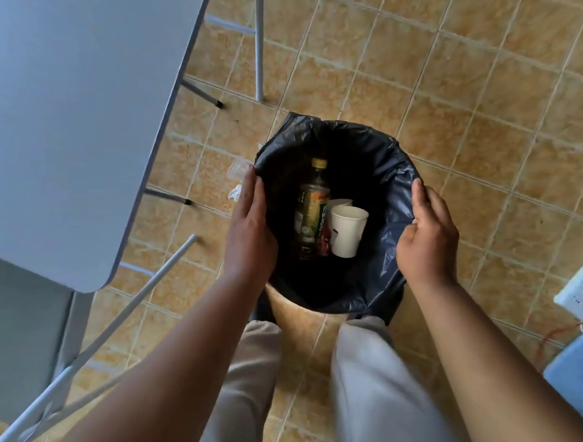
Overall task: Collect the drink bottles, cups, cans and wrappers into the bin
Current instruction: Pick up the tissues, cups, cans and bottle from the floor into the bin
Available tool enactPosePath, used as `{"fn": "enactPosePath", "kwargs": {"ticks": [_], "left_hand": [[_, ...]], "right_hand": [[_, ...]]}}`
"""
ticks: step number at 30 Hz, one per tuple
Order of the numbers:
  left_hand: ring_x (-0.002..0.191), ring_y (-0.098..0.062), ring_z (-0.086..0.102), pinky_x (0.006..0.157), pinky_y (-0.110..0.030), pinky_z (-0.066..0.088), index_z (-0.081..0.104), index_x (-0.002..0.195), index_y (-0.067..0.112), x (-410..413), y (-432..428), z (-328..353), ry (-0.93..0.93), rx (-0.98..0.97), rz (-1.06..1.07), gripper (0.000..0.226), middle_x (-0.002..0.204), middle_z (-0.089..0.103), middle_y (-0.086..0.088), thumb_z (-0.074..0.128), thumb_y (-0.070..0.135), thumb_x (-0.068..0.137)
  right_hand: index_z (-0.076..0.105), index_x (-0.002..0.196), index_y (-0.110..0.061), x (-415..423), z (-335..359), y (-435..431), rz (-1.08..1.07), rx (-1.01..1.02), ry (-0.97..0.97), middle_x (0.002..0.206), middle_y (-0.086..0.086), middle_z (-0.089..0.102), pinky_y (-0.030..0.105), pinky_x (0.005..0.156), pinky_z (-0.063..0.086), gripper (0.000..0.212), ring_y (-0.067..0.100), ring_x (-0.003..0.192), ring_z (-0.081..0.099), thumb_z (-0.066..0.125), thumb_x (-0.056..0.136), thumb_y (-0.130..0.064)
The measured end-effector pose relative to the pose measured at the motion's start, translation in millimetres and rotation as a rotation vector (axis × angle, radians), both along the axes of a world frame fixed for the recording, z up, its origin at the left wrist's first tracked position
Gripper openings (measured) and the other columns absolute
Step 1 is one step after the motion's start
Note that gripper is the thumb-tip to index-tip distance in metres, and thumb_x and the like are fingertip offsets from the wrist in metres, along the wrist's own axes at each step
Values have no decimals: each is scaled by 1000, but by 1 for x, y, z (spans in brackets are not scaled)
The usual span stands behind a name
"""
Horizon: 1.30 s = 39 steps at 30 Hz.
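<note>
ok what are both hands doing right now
Left hand: open, straight fingers pressed against the bin bag rim.
Right hand: holding the bin bag rim, thumb curled over it.

So the bin sits on the floor just in front of the person's legs, with the counter off to the left. Inside it, the bottle lies on the left, the cup on the right, and a wrapper is wedged between them. The left hand rests on the left rim and the right hand holds the right rim. A crumpled scrap lies on the floor just left of the bin.
</note>
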<state>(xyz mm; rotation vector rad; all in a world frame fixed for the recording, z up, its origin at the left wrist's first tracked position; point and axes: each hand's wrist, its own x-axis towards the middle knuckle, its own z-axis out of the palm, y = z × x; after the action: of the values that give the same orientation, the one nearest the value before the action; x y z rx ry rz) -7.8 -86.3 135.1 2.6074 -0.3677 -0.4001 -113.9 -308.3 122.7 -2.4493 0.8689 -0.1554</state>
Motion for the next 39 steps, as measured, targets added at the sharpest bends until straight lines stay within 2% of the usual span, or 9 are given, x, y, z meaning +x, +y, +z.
{"fn": "enactPosePath", "kwargs": {"ticks": [4, 9, 13, 17, 21, 24, 30, 34, 39], "left_hand": [[151, -30, 21, 106, 3, 2, 28, 151, -5, 41, -21, -66, -59, -70, 22, 76, 163, 18, -15, 39, -24, 78], [150, -28, 22, 102, 6, -3, 26, 155, 5, 114, -52, -146, -110, -66, 16, 74, 165, 17, -10, 38, -14, 84], [148, -25, 30, 108, 0, 11, 33, 153, 8, 164, -71, -197, -182, -122, -38, 71, 163, 25, -7, 39, -9, 84], [150, -21, 23, 95, 10, 0, 29, 155, 11, 196, -76, -237, -226, -111, -61, 76, 165, 19, -4, 39, -8, 82], [148, -25, 29, 106, -1, 9, 35, 153, 12, 219, -82, -258, -309, -110, -97, 74, 163, 27, -6, 38, -8, 82], [144, -28, 35, 97, 5, 6, 42, 148, 8, 228, -82, -260, -340, -147, -100, 68, 160, 34, -7, 37, -6, 82], [150, -26, 21, 105, -21, 18, 16, 158, 13, 223, -79, -266, -234, -109, -175, 70, 168, 4, -1, 39, 23, 92], [152, -20, 13, 104, -23, 15, 6, 159, 17, 228, -78, -272, -203, -91, -196, 79, 168, -5, 4, 36, 42, 91], [152, -19, 11, 103, -23, 15, 6, 159, 16, 227, -78, -272, -217, -67, -192, 79, 168, -5, 3, 36, 42, 90]], "right_hand": [[44, 144, 8, 47, -63, -28, 63, -34, 7, 143, 27, 50, 36, 110, 42, 64, 41, 128, 55, 40, 82, 22], [43, 147, 2, 116, -132, -76, 117, -95, 27, 144, 22, 51, 8, 104, 26, 61, 35, 129, 53, 42, 87, 14], [41, 150, -3, 158, -172, -105, 134, -159, 44, 139, 24, 53, 20, 103, 36, 61, 38, 124, 53, 44, 90, 9], [40, 151, -6, 188, -207, -115, 139, -218, 8, 140, 27, 52, 25, 107, 36, 63, 39, 128, 51, 44, 89, 7], [43, 149, -8, 205, -229, -123, 139, -220, 5, 147, 21, 50, 22, 111, 30, 59, 34, 136, 46, 44, 92, 6], [44, 150, -11, 214, -232, -126, 115, -200, 4, 152, 16, 46, 14, 108, 21, 58, 29, 140, 43, 44, 94, 5], [42, 150, -9, 213, -237, -125, 133, -162, -52, 147, 17, 50, 21, 110, 30, 58, 32, 137, 44, 41, 94, 2], [43, 149, -7, 212, -244, -130, 154, -135, -126, 147, 16, 51, 18, 108, 29, 55, 30, 137, 45, 43, 95, -2], [43, 149, -6, 211, -248, -134, 174, -90, -170, 152, 14, 47, 17, 111, 23, 53, 25, 142, 41, 45, 96, -6]]}}
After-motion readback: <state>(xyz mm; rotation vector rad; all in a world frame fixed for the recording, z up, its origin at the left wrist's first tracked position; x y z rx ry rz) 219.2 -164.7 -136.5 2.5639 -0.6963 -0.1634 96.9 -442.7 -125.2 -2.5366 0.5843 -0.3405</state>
